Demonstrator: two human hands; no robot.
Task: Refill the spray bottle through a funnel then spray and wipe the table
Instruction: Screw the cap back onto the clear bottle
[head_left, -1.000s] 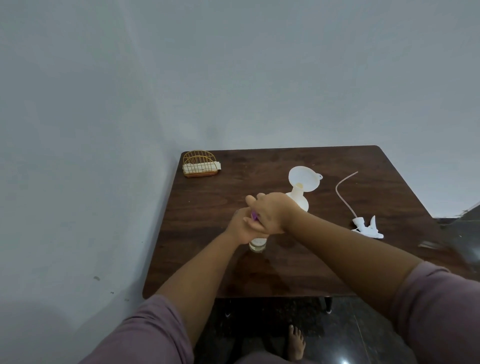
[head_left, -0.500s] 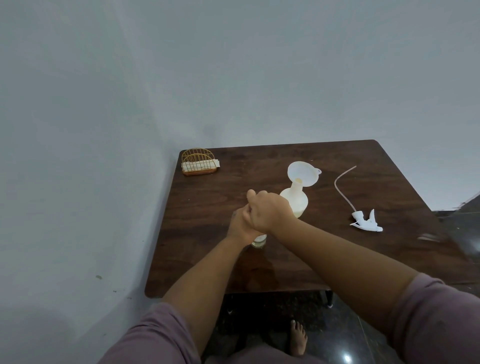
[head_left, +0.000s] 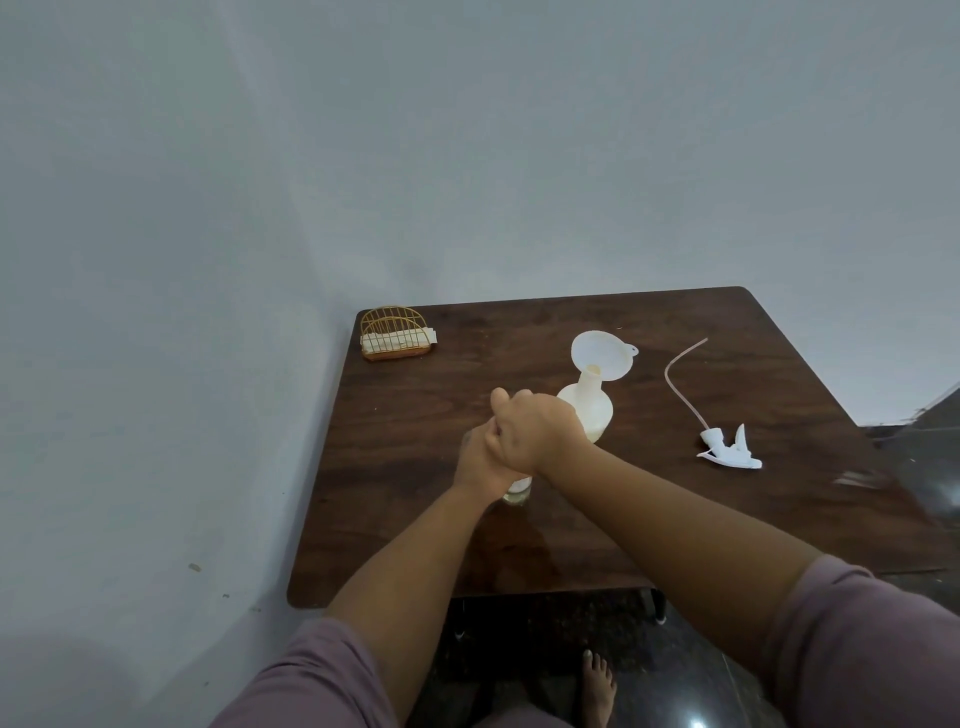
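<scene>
A cream spray bottle (head_left: 592, 410) stands mid-table with its neck uncovered. Just behind the neck is a white funnel (head_left: 602, 353), its wide mouth tilted toward me. The white spray head (head_left: 727, 449) with its long tube lies on the table to the right. In front of the spray bottle stands a small clear bottle (head_left: 517, 491), of which only the base shows. My left hand (head_left: 475, 462) grips its body. My right hand (head_left: 535, 431) is curled over its top, which is hidden under the fingers.
The dark wooden table (head_left: 675, 519) stands against a grey wall at the left and back. A gold wire holder (head_left: 396, 335) with white napkins sits at the far left corner. My bare foot (head_left: 597, 686) is on the dark floor below the near edge.
Both hands stay clasped on the small bottle. A purple bit seen under my right hand one second ago is now covered. The right hand has turned slightly.
</scene>
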